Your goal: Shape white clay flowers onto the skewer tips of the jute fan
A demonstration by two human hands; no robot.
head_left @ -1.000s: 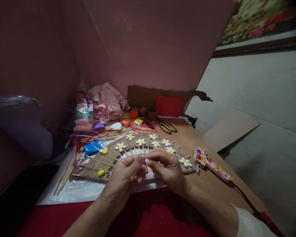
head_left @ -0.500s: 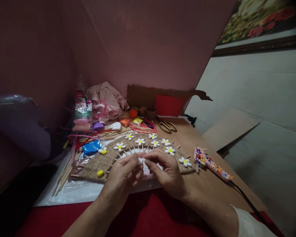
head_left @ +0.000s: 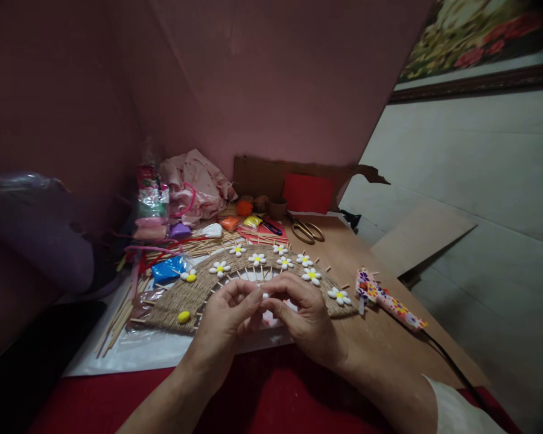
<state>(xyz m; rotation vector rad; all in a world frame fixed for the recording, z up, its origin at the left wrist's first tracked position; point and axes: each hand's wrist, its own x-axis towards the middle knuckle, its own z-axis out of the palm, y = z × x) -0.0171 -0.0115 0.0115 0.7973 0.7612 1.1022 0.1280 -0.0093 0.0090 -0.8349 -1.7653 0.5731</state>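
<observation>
Just in front of the woven arch, my left hand point(head_left: 230, 307) and my right hand point(head_left: 305, 313) meet, thumbs and fingers pinched on a small piece of white clay point(head_left: 265, 296). Most of that piece is hidden by the fingertips. The arch point(head_left: 247, 260) is twine woven over thin sticks and lies flat beyond my hands. Several white daisies with yellow centres, such as one daisy point(head_left: 312, 276), sit along it. Near its left end is a bare yellow oval point(head_left: 183, 317), and a partly petalled flower point(head_left: 190, 276) lies above that.
Gold-handled scissors point(head_left: 308, 231) lie behind the arch on brown board. A flower-patterned glue gun point(head_left: 387, 298) with a black cord is at right. Packets of blue clay point(head_left: 168, 269), white clay point(head_left: 212, 230) and yellow clay point(head_left: 253, 222) lie at left and back. Loose sticks point(head_left: 120, 316) are at far left.
My fingertips have drawn closer together around the white clay, so less of it shows. My left hand has turned slightly. The arch and the other things stay put.
</observation>
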